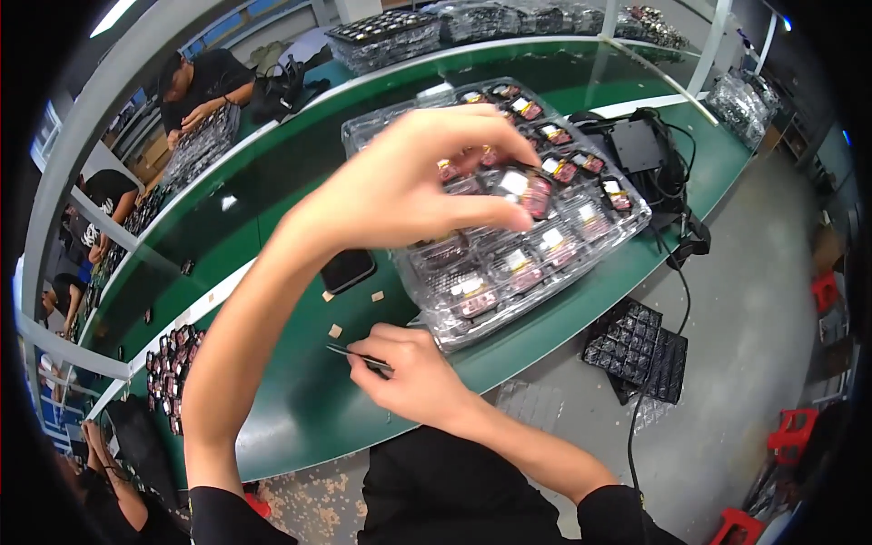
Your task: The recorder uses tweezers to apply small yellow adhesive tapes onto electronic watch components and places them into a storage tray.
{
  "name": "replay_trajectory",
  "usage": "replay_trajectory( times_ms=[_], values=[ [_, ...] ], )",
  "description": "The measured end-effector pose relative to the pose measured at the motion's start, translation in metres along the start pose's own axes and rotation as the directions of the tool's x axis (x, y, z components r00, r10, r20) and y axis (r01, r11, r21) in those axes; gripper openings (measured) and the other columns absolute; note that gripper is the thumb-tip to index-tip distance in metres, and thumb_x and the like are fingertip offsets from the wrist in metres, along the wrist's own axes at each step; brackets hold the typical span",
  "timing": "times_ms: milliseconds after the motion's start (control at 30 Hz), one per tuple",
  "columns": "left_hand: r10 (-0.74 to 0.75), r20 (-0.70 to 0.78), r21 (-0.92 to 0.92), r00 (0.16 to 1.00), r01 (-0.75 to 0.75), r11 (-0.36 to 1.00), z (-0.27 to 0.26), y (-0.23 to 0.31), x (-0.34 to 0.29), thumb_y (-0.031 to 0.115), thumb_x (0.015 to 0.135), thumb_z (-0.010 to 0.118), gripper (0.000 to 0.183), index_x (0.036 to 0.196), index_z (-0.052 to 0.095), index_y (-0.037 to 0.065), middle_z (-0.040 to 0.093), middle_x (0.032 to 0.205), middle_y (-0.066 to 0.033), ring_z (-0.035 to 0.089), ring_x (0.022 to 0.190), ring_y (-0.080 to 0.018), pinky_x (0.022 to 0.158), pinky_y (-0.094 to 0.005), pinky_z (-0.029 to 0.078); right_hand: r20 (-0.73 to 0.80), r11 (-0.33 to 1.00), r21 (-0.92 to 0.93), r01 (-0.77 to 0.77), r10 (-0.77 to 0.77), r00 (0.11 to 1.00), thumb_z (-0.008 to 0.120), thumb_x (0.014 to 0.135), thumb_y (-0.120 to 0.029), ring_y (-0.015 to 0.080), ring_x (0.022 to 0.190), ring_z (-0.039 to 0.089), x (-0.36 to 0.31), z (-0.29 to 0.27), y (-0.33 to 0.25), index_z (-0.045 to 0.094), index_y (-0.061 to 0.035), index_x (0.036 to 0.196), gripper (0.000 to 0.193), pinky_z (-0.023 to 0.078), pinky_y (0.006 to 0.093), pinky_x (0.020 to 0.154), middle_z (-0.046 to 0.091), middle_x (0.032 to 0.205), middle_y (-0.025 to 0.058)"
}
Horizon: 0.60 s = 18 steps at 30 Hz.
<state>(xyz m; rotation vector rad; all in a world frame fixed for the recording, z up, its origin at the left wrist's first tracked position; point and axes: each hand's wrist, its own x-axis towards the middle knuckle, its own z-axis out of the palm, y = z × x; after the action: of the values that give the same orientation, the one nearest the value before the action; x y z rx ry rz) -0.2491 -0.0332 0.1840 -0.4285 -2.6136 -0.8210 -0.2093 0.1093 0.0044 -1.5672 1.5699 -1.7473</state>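
My left hand (pixel 409 177) reaches over a clear plastic tray (pixel 436 331). Between its thumb and fingers is a small black-and-red part (pixel 530 193) with a white patch, slightly blurred; I take it as pinched there. Similar parts (pixel 554 243) sit in the tray's pockets, some hidden under my hand. Low over the green table (pixel 309 391), my right hand (pixel 413 372) is closed on dark tweezers (pixel 371 361), tips pointing left. Close to those tips lie a few small tan squares (pixel 336 331). A black phone-like slab (pixel 350 271) is partly covered by my left wrist.
Many loose parts (pixel 173 372) are heaped at the table's left. A black bag (pixel 649 150) with a cable stands beyond the tray's right side. Black trays (pixel 636 350) lie on the floor, with red stools (pixel 792 431) farther right. Other people (pixel 204 91) work at the far left.
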Motion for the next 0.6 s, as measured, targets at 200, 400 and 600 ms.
replay_trajectory(
  times_ms=[200,400,600],
  values=[
    [0.102,0.232,-0.050,0.967,-0.093,0.994,0.050,-0.034,0.061,0.033,0.092,0.090,0.048,0.129,0.079,0.004,0.068,0.121,-0.0133,0.065,0.119,-0.0327,0.109,-0.0447,0.050,-0.037,1.000,0.008,0.003,-0.003,0.999,0.079,0.092,-0.006,0.0332,0.071,0.074,-0.004,0.003,0.010,0.081,0.0040,0.102,0.015,0.059,0.0416,0.067,0.074,0.087,0.0166],
    [0.094,-0.031,-0.049,0.995,-0.096,0.994,0.040,-0.035,0.025,0.021,0.097,0.084,0.049,0.143,0.074,0.009,0.072,0.139,-0.0123,0.065,0.128,-0.0286,0.109,-0.0441,0.052,-0.001,1.000,0.012,0.003,-0.003,1.000,0.079,0.092,-0.006,0.0307,0.069,0.073,-0.002,0.002,0.006,0.082,0.0019,0.102,0.013,0.058,0.0401,0.064,0.074,0.085,0.0145],
    [-0.158,-0.458,0.123,0.875,0.238,0.963,-0.020,-0.073,-0.096,0.022,0.099,0.081,0.035,0.131,0.076,0.008,0.075,0.128,-0.0057,0.068,0.114,-0.0199,0.092,-0.0346,0.052,0.012,0.995,0.022,-0.094,0.094,0.995,0.079,0.093,-0.005,0.0221,0.059,0.067,-0.001,-0.005,-0.005,0.081,0.0024,0.103,0.013,0.051,0.0354,0.056,0.072,0.083,0.0124]
  ],
)
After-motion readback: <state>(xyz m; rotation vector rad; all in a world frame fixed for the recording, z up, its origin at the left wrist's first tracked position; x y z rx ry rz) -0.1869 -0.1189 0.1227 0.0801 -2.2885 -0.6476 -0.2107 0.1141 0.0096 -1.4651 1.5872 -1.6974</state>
